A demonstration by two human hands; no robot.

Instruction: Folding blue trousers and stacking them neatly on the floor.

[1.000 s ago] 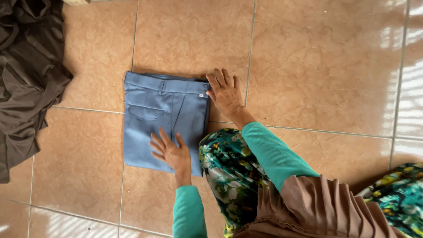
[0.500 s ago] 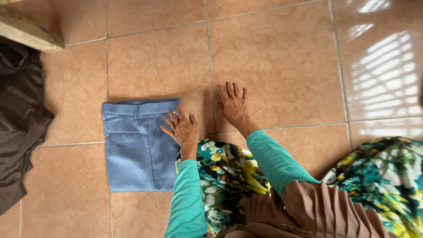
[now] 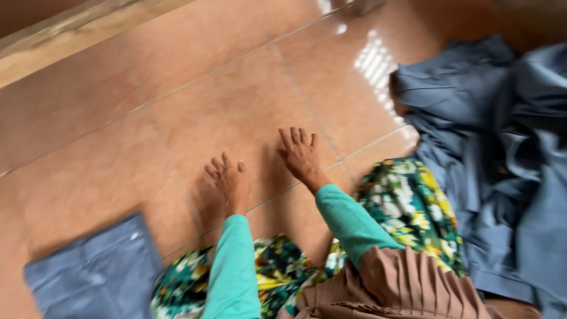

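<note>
My left hand (image 3: 227,180) and my right hand (image 3: 300,153) hover over the bare orange floor tiles, fingers spread, holding nothing. Both arms wear teal sleeves. The folded blue-grey trousers (image 3: 97,274) lie at the lower left, apart from my left hand. A heap of unfolded blue-grey garments (image 3: 496,153) lies at the right, a little beyond my right hand. The picture is motion-blurred.
My knees in green floral cloth (image 3: 407,207) are at the bottom centre, with brown pleated fabric (image 3: 401,283) over them. A wooden beam or sill (image 3: 77,35) crosses the upper left. Sunlight glints on the tiles (image 3: 375,62) near the heap.
The view has swung to the right: the folded trousers slid to the lower left and a garment heap came into view. My hands left the trousers and now hover over bare tile.
</note>
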